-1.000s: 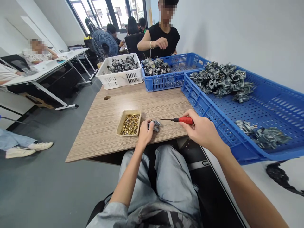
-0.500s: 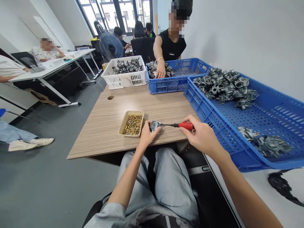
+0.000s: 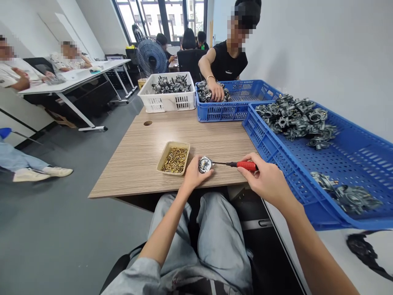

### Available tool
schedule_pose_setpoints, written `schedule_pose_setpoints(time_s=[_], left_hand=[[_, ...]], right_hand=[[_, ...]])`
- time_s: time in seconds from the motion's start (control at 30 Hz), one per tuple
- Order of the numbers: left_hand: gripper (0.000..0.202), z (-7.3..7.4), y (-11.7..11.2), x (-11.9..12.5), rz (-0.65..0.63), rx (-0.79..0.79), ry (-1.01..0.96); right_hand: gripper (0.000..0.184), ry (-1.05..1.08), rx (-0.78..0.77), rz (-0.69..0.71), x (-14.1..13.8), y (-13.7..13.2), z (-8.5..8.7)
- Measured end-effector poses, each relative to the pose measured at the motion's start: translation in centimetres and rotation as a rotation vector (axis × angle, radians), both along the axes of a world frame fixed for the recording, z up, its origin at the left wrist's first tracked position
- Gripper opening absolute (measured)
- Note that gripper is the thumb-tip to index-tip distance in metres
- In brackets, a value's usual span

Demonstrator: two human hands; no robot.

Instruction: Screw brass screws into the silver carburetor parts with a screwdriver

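Note:
Near the table's front edge my left hand (image 3: 195,173) grips a small metal carburetor (image 3: 205,164), its round open side facing up. My right hand (image 3: 264,174) is closed around the red handle of a screwdriver (image 3: 245,165). The shaft points left and its tip meets the right side of the carburetor; the exact contact is too small to make out. Just left of my left hand stands a beige tray (image 3: 159,167) full of small brass pieces (image 3: 175,159).
A blue crate (image 3: 276,153) with piled carburetors (image 3: 299,116) stands at my right. Behind the table are a white crate (image 3: 167,103) and another blue crate (image 3: 219,114), both holding metal parts. A co-worker's hand (image 3: 217,92) reaches into that blue crate.
The view has shifted, so the scene sits slightly further right. The carburetor's round face now shows more fully. The co-worker's hand has moved slightly within the crate.

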State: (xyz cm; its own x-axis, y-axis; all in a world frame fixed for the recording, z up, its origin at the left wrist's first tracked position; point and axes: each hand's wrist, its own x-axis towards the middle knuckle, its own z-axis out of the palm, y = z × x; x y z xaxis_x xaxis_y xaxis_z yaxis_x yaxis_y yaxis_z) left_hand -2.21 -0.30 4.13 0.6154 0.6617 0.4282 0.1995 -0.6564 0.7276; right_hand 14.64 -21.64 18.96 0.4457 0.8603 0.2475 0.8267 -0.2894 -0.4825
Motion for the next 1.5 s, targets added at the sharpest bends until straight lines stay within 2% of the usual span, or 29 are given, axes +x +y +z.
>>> schedule_pose_setpoints(time_s=[0.33,0.7,0.93,1.1,1.5], left_hand=[[0.070,0.5,-0.4,-0.2,-0.040,-0.003,0.034],[0.079,0.0,-0.6,0.1,-0.099,0.076,0.123],[0.078,-0.1,-1.4,0.5,-0.025,0.130,0.172],[0.078,-0.3,-1.3,0.5,0.017,0.122,0.169],[0.075,0.0,-1.0,0.4,0.011,0.071,0.133]], right_hand=[[0.022,0.005,0.041,0.070,-1.8,0.2,0.0],[0.029,-0.061,0.063,-0.033,-2.1,0.7,-0.9],[0.034,-0.146,0.083,-0.121,-2.0,1.0,-1.5],[0.034,-0.125,0.075,-0.100,-1.9,1.1,-1.7],[0.030,-0.106,0.083,-0.064,-2.6,0.8,-1.3]])
